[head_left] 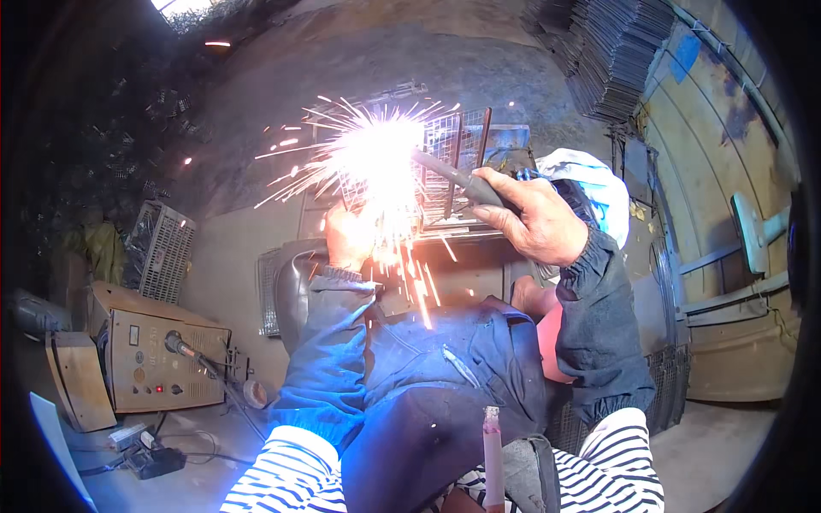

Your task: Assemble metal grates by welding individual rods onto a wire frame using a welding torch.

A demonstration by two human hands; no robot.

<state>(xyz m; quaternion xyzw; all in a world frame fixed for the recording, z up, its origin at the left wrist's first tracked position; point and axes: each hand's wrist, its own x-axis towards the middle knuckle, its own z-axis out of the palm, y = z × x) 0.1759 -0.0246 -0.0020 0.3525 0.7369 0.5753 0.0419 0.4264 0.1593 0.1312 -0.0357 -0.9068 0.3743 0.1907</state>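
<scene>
Half the wire grid (pixel 445 162) glare-hidden (sparks)

White-hot sparks (pixel 376 162) with orange streaks spray over a grey wire mesh frame (pixel 445 171). Dark blue sleeve covers (pixel 590 325) overlap a navy-and-white striped shirt (pixel 282 470). The dark grey electrode holder (pixel 462 181) crosses the glare, a tan welding machine (pixel 158 363) stands beside it, and a pale pink rod (pixel 493 453) rises below.
</scene>
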